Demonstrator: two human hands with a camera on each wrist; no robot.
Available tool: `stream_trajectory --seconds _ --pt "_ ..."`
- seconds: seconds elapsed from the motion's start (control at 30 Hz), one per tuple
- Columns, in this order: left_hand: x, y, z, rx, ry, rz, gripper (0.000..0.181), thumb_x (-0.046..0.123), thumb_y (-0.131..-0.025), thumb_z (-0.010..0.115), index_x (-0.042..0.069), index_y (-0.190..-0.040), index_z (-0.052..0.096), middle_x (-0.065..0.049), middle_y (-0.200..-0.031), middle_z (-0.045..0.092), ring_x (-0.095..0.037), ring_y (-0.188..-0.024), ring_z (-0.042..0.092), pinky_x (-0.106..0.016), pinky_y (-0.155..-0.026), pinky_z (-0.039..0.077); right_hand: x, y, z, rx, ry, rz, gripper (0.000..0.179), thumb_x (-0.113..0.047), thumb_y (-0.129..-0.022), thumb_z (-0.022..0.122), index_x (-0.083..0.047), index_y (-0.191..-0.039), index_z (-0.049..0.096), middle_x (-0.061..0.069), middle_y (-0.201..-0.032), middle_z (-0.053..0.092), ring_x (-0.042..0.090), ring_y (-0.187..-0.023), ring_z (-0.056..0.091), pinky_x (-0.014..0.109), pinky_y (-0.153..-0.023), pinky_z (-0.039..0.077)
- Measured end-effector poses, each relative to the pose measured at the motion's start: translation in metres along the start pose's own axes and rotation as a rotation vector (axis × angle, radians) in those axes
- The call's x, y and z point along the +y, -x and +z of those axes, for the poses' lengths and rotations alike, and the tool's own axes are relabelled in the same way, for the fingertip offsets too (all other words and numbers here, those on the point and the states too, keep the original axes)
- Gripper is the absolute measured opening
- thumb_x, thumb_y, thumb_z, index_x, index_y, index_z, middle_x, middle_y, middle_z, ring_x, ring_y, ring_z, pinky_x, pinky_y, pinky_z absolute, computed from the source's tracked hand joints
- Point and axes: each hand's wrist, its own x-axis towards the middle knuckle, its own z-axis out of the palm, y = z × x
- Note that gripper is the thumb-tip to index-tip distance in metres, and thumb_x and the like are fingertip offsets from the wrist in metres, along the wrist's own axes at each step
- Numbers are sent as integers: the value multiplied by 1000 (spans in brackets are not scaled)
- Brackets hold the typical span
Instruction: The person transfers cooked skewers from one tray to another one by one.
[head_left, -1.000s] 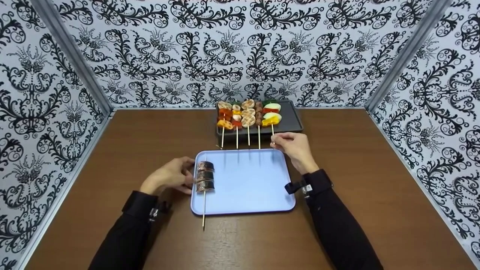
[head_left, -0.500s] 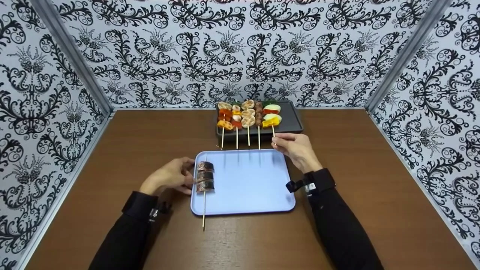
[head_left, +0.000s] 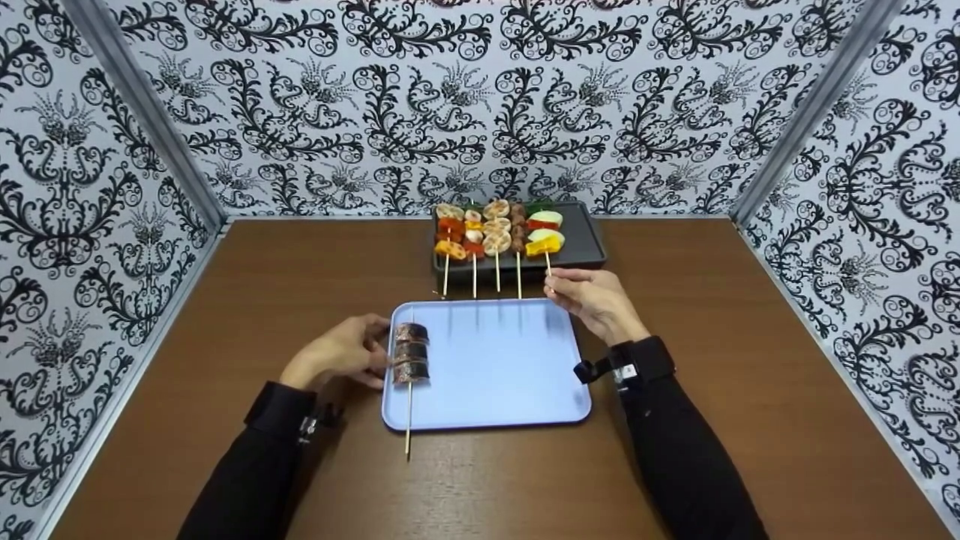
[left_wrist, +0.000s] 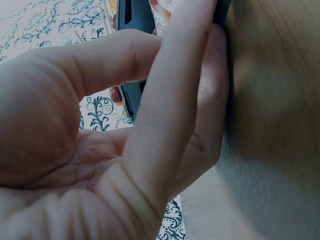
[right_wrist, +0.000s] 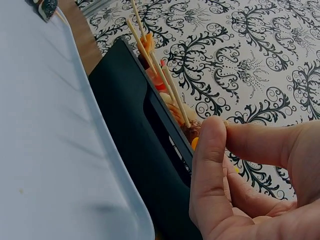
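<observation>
My right hand [head_left: 596, 300] pinches the bare stick end of a vegetable skewer [head_left: 545, 232], threaded with white, red and yellow pieces, between thumb and fingertips. The skewer's food end overlaps the dark grill plate [head_left: 581, 225]. In the right wrist view, the fingers [right_wrist: 207, 165] mostly hide this skewer. At the light blue tray [head_left: 502, 375], my left hand [head_left: 337, 351] holds the left rim, with its fingers bent at the edge. Close beside that hand, a skewer of dark-skinned fish chunks [head_left: 410, 352] lies on the tray, its stick [head_left: 408, 435] extending past the front rim.
Several more skewers lie side by side on the grill plate, including a meatball skewer [head_left: 517, 229] and one with pale round slices [head_left: 496, 225]. Their sticks point towards the tray. Patterned walls [head_left: 465, 97] enclose the brown table [head_left: 712, 375] behind and at both sides.
My right hand has shifted slightly right and towards me, and the vegetable skewer's stick now slants a little more. The left hand and the tray stay put.
</observation>
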Motion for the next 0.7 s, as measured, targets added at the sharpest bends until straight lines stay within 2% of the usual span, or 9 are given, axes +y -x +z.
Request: stream_trajectory --seconds 0.2,0.4,0.7 --pt "0 0 -1 -7 2 16 72 -10 -88 62 3 -154 34 -22 -108 58 -28 -84 70 -42 -77 71 0 0 -1 -13 2 5 48 -3 -88 78 5 -133 63 15 -111 74 15 -87 74 21 -83 67" --pt "-1 1 -2 -17 18 31 73 -11 -88 60 1 -154 33 -22 -105 60 -27 -84 71 -43 -78 71 0 0 0 -26 13 0 51 -4 -89 78 6 -136 61 12 -108 75 14 -87 74 20 -81 67" --pt "0 1 0 -2 13 9 74 -13 -87 61 3 -154 35 -25 -111 58 -30 -89 70 -43 -78 70 -1 3 1 -19 37 -23 49 -6 -88 79 3 -134 63 24 -125 69 15 -85 74 22 -81 67"
